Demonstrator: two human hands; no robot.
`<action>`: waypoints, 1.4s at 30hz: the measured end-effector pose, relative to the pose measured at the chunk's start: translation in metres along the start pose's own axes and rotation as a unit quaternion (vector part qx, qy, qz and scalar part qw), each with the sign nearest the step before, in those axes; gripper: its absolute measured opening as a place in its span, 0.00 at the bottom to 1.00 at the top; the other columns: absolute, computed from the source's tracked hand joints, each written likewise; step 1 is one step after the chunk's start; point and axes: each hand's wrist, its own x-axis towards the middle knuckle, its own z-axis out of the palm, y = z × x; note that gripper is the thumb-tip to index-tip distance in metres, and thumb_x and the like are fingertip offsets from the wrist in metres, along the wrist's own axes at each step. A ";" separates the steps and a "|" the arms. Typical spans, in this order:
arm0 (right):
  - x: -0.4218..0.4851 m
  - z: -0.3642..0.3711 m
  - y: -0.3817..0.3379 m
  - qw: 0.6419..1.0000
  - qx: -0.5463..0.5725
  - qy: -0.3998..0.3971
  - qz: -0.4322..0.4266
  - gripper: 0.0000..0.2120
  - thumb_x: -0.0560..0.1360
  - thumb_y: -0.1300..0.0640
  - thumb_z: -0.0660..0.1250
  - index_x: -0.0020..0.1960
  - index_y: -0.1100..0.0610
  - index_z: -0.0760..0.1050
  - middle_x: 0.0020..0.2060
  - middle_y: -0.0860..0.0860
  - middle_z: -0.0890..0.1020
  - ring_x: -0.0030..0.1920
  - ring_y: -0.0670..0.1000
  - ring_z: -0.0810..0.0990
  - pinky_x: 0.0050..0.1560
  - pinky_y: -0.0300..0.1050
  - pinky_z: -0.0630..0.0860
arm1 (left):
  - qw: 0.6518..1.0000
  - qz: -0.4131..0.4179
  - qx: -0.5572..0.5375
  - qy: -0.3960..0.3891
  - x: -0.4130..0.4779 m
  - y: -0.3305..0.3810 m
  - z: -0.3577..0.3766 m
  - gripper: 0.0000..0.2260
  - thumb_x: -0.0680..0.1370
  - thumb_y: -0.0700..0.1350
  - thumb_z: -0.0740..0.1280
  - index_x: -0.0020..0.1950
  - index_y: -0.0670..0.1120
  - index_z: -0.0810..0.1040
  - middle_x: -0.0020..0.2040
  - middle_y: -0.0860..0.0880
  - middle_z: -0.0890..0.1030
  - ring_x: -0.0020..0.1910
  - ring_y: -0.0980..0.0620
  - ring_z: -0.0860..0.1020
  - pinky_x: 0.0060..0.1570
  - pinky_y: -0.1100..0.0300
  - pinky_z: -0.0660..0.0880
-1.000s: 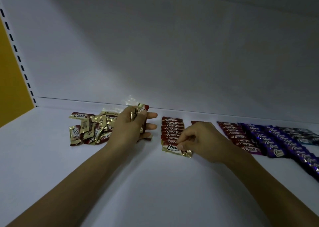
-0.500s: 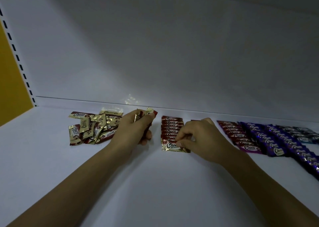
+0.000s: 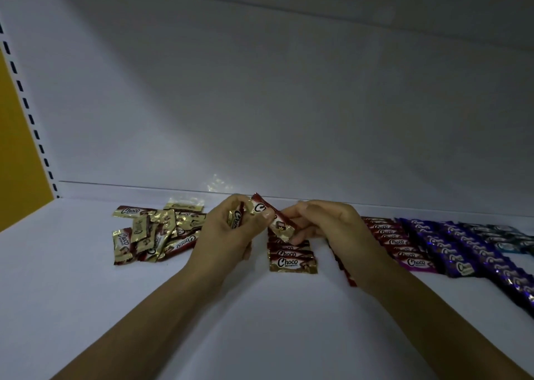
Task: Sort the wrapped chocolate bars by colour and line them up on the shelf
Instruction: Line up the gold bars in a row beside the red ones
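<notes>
Gold-and-red bar [image 3: 276, 220]: pinched between left hand [image 3: 228, 235] thumb and right hand [image 3: 332, 229] fingers [image 3: 299, 237] just above the gold row [image 3: 292, 259] on the shelf [image 3: 86, 293], seemingly a hand-over for lining up. Left fingers curl round spare bars [image 3: 236, 220] as stock, count unclear.

We see only a thin red edge of the row of red-wrapped chocolate bars [image 3: 348, 277] under the right hand [image 3: 332, 229]. We cannot count the gold-wrapped bars [image 3: 235, 220] bunched in the left hand [image 3: 228, 241]. The rows of purple foil bars [image 3: 491, 261] run off the right edge.
</notes>
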 end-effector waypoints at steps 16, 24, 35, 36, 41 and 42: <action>-0.006 -0.013 -0.003 0.913 -0.395 -0.104 0.004 0.01 0.68 0.53 0.75 0.38 0.47 0.83 0.34 0.41 0.83 0.39 0.39 0.79 0.55 0.43 0.72 | 0.991 -0.012 0.096 0.088 0.009 -0.004 -0.006 0.13 0.83 0.47 0.55 0.52 0.54 0.79 0.41 0.52 0.78 0.25 0.60 0.72 0.22 0.69 0.67; -0.007 -0.008 0.004 0.903 -0.421 -0.083 0.000 0.06 0.70 0.53 0.73 0.35 0.46 0.80 0.29 0.37 0.78 0.36 0.34 0.75 0.59 0.48 0.70 | 0.985 0.024 0.161 0.052 0.003 -0.004 -0.005 0.18 0.84 0.50 0.50 0.51 0.58 0.79 0.39 0.50 0.73 0.31 0.65 0.72 0.27 0.73 0.70; -0.002 -0.010 0.006 0.953 -0.298 0.020 -0.046 0.03 0.73 0.59 0.70 0.41 0.54 0.78 0.36 0.46 0.80 0.35 0.39 0.76 0.41 0.35 0.74 | 0.999 -0.030 -0.025 0.033 0.000 0.006 -0.001 0.09 0.79 0.39 0.64 0.53 0.50 0.81 0.34 0.54 0.84 0.29 0.60 0.79 0.30 0.71 0.75; 0.000 -0.011 0.002 0.968 -0.242 0.045 -0.053 0.02 0.74 0.60 0.69 0.43 0.54 0.78 0.37 0.47 0.81 0.35 0.39 0.77 0.39 0.33 0.73 | 0.999 -0.028 -0.030 0.023 -0.001 0.007 0.000 0.09 0.78 0.39 0.64 0.52 0.50 0.81 0.37 0.54 0.85 0.29 0.59 0.80 0.30 0.71 0.74; -0.002 0.001 -0.003 0.992 -0.125 0.000 -0.027 0.06 0.73 0.53 0.70 0.50 0.49 0.78 0.41 0.47 0.84 0.41 0.44 0.83 0.42 0.39 0.80 | 1.000 -0.010 -0.006 -0.022 -0.005 0.005 0.007 0.08 0.77 0.40 0.65 0.50 0.50 0.81 0.37 0.54 0.85 0.34 0.61 0.81 0.35 0.67 0.78; -0.003 0.003 -0.001 0.989 -0.144 0.004 -0.041 0.06 0.72 0.54 0.71 0.49 0.49 0.78 0.40 0.47 0.84 0.39 0.44 0.83 0.41 0.38 0.79 | 1.000 -0.006 -0.003 -0.027 -0.005 0.004 0.008 0.08 0.76 0.40 0.65 0.50 0.50 0.81 0.37 0.54 0.85 0.34 0.62 0.81 0.35 0.67 0.78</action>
